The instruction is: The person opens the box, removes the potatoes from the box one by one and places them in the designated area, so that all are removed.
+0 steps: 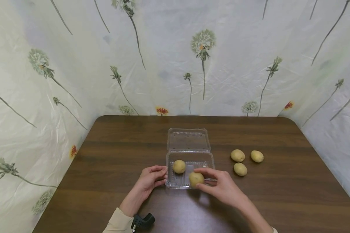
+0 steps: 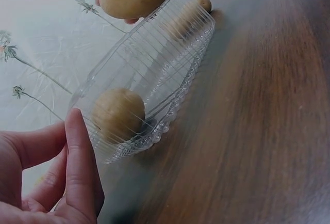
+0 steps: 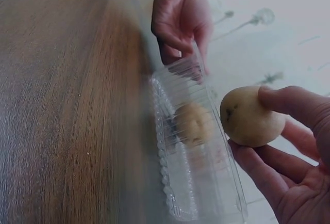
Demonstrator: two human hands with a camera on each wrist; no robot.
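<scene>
A clear plastic clamshell container (image 1: pixel 189 161) lies with its lid (image 1: pixel 188 139) folded back, away from me. Inside its left half sits one potato (image 1: pixel 179 166). My left hand (image 1: pixel 150 178) pinches the container's left rim between thumb and fingers, as the right wrist view also shows. In my right hand (image 1: pixel 221 186) is a second potato (image 1: pixel 196 179), gripped between thumb and fingertips over the container's front right part. The right wrist view shows dark spots on this held potato (image 3: pixel 251 116), which is at the height of the rim.
To the right of the container, three more potatoes, a left one (image 1: pixel 237 155), a right one (image 1: pixel 257 156) and a nearer one (image 1: pixel 240 169), lie on the brown wooden table (image 1: pixel 119 139). A dandelion-patterned sheet (image 1: pixel 163 64) hangs behind and along both sides.
</scene>
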